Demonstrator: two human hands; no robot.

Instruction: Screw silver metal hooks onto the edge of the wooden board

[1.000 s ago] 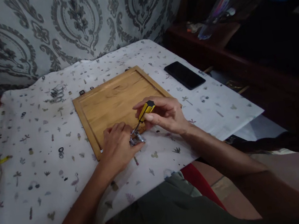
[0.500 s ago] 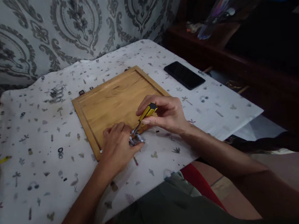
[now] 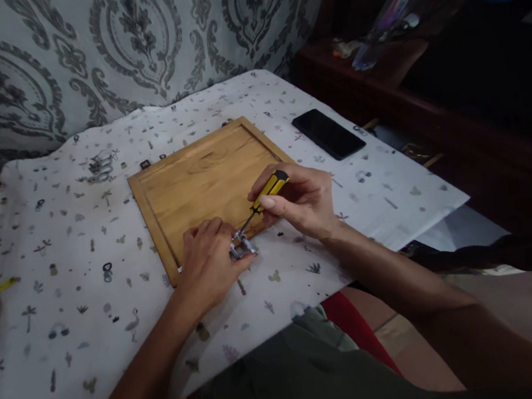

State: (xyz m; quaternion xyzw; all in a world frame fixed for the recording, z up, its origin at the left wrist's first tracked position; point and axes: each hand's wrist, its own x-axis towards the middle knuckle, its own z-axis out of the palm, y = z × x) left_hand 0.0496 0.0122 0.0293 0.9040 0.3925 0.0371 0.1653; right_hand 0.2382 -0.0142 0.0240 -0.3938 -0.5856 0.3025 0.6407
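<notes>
The left hand [image 3: 209, 258] pinched a small metal fitting [image 3: 241, 244] at the near edge of the wooden panel [image 3: 208, 181], while the right hand [image 3: 301, 201] gripped a yellow-and-black screwdriver [image 3: 269, 191], its tip at the fitting. The panel lay on the patterned cloth over the counter [image 3: 74, 255], with a dark phone [image 3: 329, 133] to its right and more metal pieces [image 3: 101, 166] beyond its left side.

No text can be read anywhere
</notes>
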